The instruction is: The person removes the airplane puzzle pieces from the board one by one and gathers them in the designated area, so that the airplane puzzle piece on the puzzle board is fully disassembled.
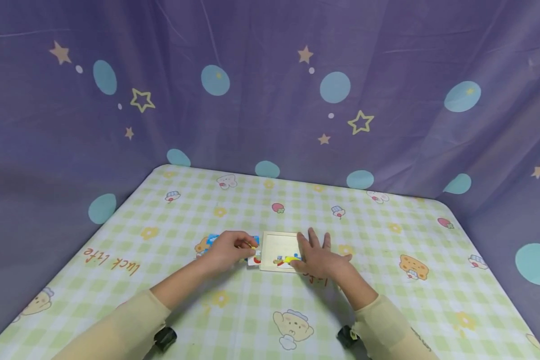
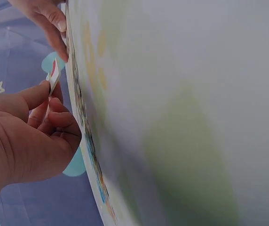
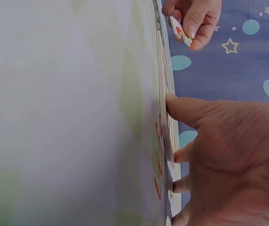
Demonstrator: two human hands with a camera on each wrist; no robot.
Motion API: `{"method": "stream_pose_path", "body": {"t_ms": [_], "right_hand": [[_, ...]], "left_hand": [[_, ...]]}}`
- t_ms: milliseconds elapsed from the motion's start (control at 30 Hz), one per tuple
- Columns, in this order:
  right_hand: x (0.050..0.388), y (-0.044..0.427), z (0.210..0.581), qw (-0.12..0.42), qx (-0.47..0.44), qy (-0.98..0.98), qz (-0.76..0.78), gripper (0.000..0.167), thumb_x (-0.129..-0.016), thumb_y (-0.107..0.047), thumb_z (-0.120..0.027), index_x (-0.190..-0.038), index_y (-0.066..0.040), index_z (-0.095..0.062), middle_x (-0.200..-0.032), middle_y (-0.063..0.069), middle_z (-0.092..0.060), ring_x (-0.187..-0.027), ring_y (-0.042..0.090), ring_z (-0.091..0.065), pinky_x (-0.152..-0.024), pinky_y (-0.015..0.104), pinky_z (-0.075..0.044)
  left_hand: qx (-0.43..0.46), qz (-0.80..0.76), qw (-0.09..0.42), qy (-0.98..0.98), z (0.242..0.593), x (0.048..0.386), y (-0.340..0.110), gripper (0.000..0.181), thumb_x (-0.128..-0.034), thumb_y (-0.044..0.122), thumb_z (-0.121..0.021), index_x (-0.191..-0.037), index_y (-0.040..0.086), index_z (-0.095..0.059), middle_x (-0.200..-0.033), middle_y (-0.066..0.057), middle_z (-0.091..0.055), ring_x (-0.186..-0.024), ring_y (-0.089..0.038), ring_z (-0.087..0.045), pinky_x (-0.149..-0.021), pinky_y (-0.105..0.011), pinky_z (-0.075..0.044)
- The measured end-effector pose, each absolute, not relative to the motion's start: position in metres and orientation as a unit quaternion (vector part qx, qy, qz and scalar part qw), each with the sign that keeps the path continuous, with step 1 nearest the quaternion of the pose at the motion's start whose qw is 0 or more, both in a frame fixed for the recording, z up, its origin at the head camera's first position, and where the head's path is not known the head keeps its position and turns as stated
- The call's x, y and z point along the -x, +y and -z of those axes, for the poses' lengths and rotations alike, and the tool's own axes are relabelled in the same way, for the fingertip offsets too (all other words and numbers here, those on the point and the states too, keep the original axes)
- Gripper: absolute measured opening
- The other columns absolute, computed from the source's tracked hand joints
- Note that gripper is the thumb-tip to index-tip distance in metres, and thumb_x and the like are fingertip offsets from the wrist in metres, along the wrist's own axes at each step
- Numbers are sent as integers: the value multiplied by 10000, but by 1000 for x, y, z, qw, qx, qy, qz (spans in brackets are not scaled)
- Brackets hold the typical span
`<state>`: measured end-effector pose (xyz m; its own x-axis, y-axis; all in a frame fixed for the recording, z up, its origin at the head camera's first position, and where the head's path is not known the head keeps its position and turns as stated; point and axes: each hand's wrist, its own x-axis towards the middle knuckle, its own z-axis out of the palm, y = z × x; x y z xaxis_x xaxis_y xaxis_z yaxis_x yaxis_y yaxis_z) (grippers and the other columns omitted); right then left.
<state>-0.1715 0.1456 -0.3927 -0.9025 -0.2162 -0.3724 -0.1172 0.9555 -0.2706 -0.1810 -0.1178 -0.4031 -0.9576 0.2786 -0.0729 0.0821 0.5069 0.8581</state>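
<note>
Between thumb and fingertips, my left hand [image 1: 227,250] pinches a small flat white puzzle piece [image 2: 54,76] with a red print. The puzzle piece is held up off the table, just left of a shallow wooden tray [image 1: 275,244]. My right hand [image 1: 322,261] rests with spread fingers on the tray's right side, its thumb at the lower edge. Along the bottom of the tray lies a printed piece [image 1: 288,260] in yellow, red and blue, partly covered by the right thumb. In the right wrist view the held piece [image 3: 179,31] shows tilted above the table.
Blue printed pieces [image 1: 212,238] lie left of the tray, largely hidden behind the left hand. A green-checked tablecloth [image 1: 234,320] with cartoon prints covers the table. A purple curtain [image 1: 270,125] hangs behind and at both sides.
</note>
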Motion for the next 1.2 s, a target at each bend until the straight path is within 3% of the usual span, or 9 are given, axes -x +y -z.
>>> {"method": "stream_pose_path", "body": {"t_ms": [333,1200], "right_hand": [[173,146,394,203,89,968,122,840,-996,-562,-540,-1643,-232,-117,-1693,96,46,-1498,481,73,-859,925,-99],[174,147,396,205,91,967,118,855,-994,-574,-537,-1644,-240,-94,-1691,96,63,-1495,481,91,-851,926,-101]], "left_hand": [[-92,-480,99,867,400,173,-146,139,-923,106,-735,-1057,68,-729,-884,-13,-674,-780,-164,-594,-648,-303,-496],[-58,-442,100,890,400,154,-214,211,-922,172,-753,-1100,60,-752,-944,-22,-698,-871,-180,-613,-741,-352,-495]]}}
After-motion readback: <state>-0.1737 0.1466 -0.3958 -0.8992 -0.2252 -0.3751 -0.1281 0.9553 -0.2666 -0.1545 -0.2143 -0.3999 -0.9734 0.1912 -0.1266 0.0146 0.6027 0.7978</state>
